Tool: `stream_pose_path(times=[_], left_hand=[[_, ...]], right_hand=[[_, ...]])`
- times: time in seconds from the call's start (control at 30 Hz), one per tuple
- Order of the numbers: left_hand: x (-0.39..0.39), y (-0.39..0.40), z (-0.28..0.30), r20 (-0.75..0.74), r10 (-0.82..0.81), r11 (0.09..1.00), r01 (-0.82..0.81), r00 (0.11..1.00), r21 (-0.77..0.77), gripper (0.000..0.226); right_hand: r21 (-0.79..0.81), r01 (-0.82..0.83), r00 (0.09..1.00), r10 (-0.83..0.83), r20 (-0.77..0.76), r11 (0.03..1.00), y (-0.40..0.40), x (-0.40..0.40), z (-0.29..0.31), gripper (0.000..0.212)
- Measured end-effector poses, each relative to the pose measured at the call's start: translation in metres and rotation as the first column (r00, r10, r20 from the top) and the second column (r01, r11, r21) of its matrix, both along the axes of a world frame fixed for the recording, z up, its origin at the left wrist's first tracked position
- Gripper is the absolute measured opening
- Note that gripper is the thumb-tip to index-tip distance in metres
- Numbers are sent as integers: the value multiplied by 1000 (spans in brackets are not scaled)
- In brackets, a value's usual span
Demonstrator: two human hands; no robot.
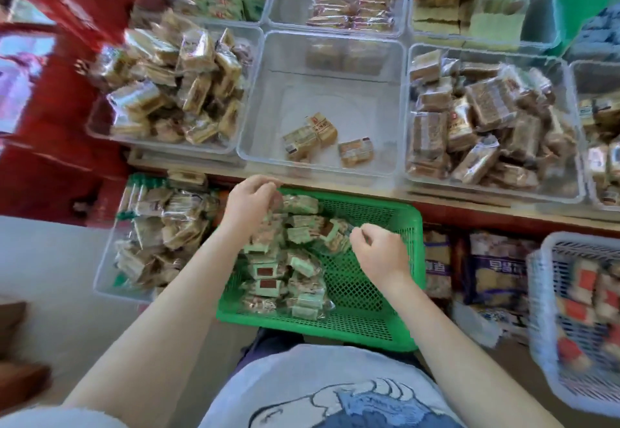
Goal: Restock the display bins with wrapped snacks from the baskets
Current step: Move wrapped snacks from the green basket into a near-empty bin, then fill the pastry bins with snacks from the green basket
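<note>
Green basket (369, 293): plastic mesh, held at lap level just below the shelf edge; wrapped snacks (288, 260) are heaped in its left half, its right half is bare mesh.
Left hand (250, 204): fingers are curled over the far end of the heap; contact with a packet is likely, but a secure hold cannot be confirmed through the blur.
Right hand (375, 246): fingers are curled at the heap's right edge, apparently pinching a wrapper corner.
Key relation: the heap lies directly beneath and between both hands; the near-empty clear bin (322, 58) stands straight ahead, beyond the basket's far rim. The left hand is judged nearer to it.
Long axis: the packets lie at mixed angles; no common axis is seen.
Count: three packets (322, 142) are noted in the centre bin; two hands; one green basket. Heap count is not determinable.
</note>
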State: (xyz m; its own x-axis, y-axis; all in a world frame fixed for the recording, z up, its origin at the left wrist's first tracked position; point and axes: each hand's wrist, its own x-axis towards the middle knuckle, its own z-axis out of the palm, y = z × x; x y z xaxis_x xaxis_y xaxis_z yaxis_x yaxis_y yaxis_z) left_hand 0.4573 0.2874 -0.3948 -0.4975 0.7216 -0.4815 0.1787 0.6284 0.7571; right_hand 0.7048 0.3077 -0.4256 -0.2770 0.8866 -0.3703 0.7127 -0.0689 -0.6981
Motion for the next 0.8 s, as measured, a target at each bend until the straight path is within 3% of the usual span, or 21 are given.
stream_pose_path(times=[0.1,0.2,0.3,0.4,0.5,0.57,0.7,0.8], left_hand=[[-64,-55,-21,-114,54,995,-63,992,-74,19],[-106,-93,-38,-357,50,997,-70,933,-42,22],[-143,-113,-58,-561,-115,982,10,820,-187,60],[-179,-118,-76,-478,-332,915,154,813,-372,85],[-198,-107,-77,-483,-432,875,224,762,-429,83],[-207,-98,-76,-484,-482,850,254,730,-462,77],[-224,-92,-78,-450,-449,873,272,772,-404,56],[-227,-99,-78,-452,-435,894,314,779,-318,54]], right_hand=[[-146,-9,997,21,76,989,-14,-47,-11,43],[-202,14,995,6,96,979,-24,-97,-18,39],[-238,0,996,21,85,971,-36,-153,-18,27],[-233,-147,983,168,73,961,-46,-211,-14,34],[-225,-304,931,339,137,926,-46,-265,-14,41],[-241,-381,878,431,207,892,-42,-294,-20,57],[-279,-469,789,539,296,838,-34,-324,-41,92],[-240,-439,814,496,303,866,-24,-332,-50,79]])
